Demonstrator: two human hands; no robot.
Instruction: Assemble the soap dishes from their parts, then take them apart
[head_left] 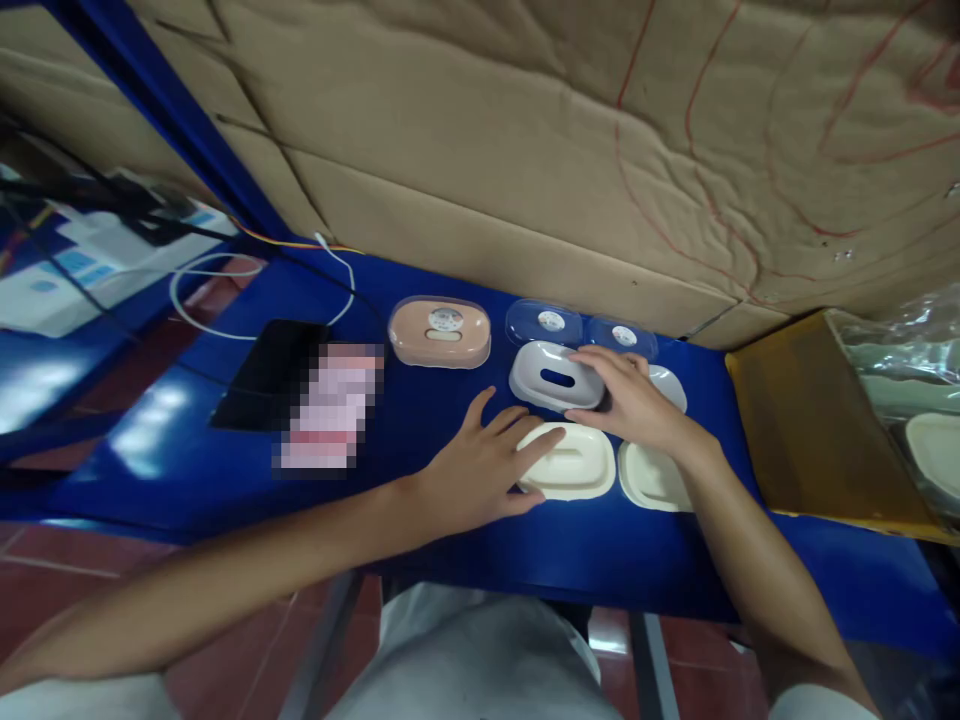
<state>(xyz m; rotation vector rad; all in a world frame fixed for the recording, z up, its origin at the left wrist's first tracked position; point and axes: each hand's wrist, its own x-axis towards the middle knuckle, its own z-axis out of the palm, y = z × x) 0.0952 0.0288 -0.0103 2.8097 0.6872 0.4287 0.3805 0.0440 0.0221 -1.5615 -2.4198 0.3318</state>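
The single view comes from the wearer's head, above and behind the bare left hand (484,465) and bare right hand (634,400). It faces forward and steeply down — close enough to show finger positions, yet wide enough to take in both forearms. The pale grey oval plastic dish (534,372) at the right fingertips sits just right of centre. Beyond the hands, it takes in the creased tan cardboard wall (487,180); around them, the smooth blue tabletop (420,400); below them, the wearer's pale grey clothing (480,650) and the reddish tiled floor (75,570). The tabletop's far edge slopes down toward the right-hand side.
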